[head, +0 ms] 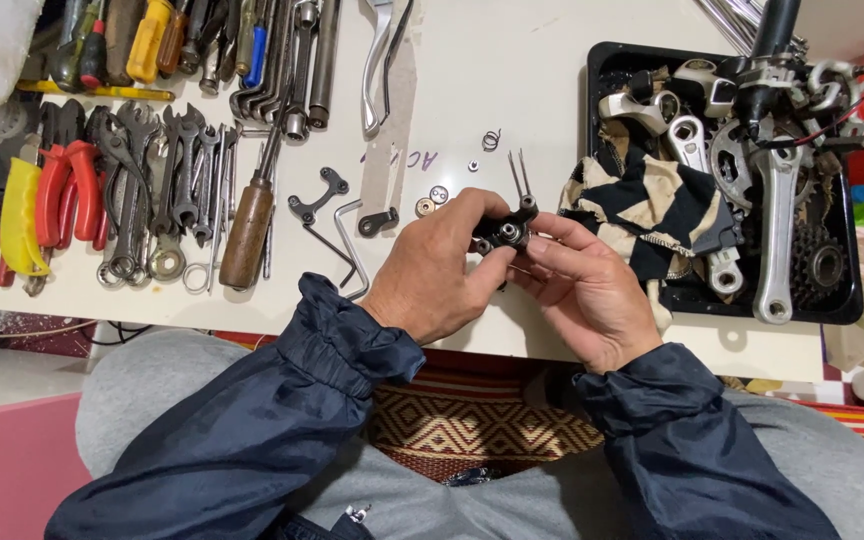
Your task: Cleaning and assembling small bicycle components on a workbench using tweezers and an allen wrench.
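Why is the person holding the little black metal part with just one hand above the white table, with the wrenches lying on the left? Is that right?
Not quite. Both hands hold it: the left hand and the right hand pinch the small black metal part together. The rest is right: it is above the white table, and the wrenches lie on the left. The head view shows this.

Where: the camera sits on my head.
Looks: straight down at the white table [512, 90], close.
Other views: just this one.
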